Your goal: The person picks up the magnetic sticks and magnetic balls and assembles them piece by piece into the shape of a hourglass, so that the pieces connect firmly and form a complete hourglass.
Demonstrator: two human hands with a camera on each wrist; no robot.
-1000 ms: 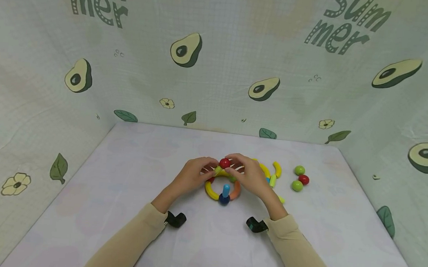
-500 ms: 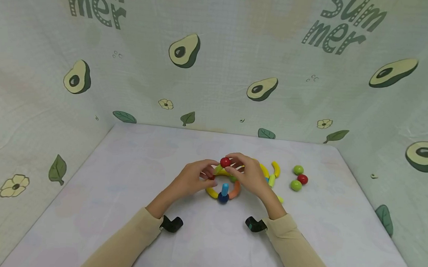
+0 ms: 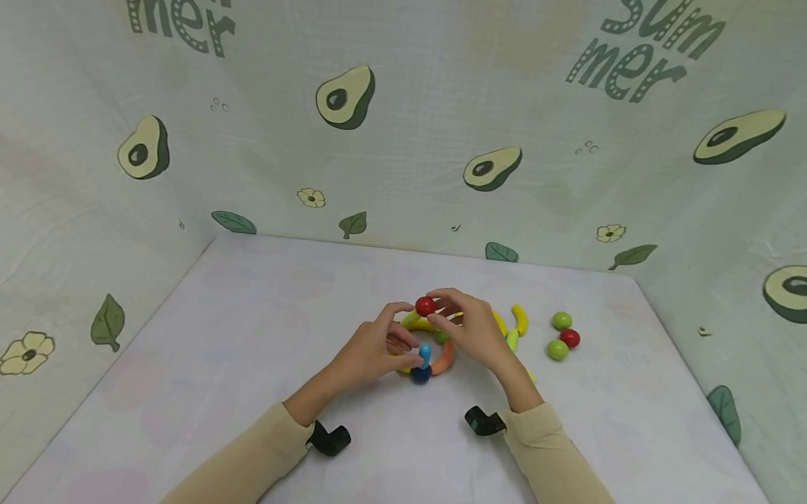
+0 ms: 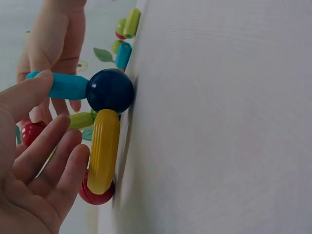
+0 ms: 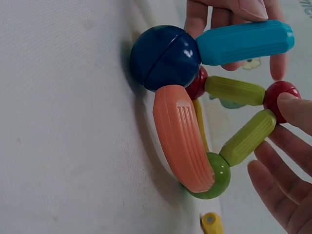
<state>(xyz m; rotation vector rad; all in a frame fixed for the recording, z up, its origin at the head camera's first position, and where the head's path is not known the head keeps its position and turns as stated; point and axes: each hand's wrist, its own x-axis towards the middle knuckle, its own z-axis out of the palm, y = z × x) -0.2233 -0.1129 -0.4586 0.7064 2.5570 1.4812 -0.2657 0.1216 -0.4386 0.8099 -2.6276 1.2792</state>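
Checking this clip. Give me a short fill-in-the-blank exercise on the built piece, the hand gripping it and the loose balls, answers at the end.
1. The blue stick stands on the near ball, coloured ____.
2. The coral stick joins that one to the side ball, coloured ____.
3. Where two light green sticks meet, the right hand pinches the top ball, coloured ____.
4. Right of the hands in the head view, a red ball lies beside ____ green balls.

Missing words: dark blue; green; red; two.
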